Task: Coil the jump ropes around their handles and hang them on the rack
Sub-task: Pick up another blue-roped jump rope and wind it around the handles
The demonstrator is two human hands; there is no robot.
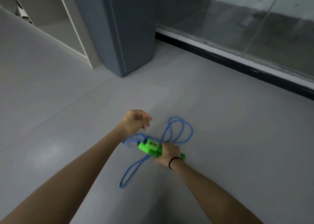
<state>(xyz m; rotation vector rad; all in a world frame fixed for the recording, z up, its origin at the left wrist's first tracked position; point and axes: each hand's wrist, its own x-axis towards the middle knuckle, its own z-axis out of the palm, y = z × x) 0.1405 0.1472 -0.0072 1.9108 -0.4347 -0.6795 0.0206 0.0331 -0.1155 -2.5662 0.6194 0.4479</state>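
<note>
A jump rope with bright green handles (149,147) and a blue braided cord (180,132) lies low over the grey floor. My right hand (168,153) is closed around the green handles, with a black band on its wrist. The cord loops out beyond the handles and a long doubled loop trails back toward me. My left hand (136,120) hovers just left of and above the handles with loosely curled fingers; a blurred strand of cord runs below its wrist, and I cannot tell whether it holds that strand. No rack is in view.
A blue-grey pillar (129,36) stands ahead at centre. A white cabinet frame (73,36) is at the left back. A glass wall with a black base rail (237,62) runs along the right. Grey floor (51,121) spreads all around.
</note>
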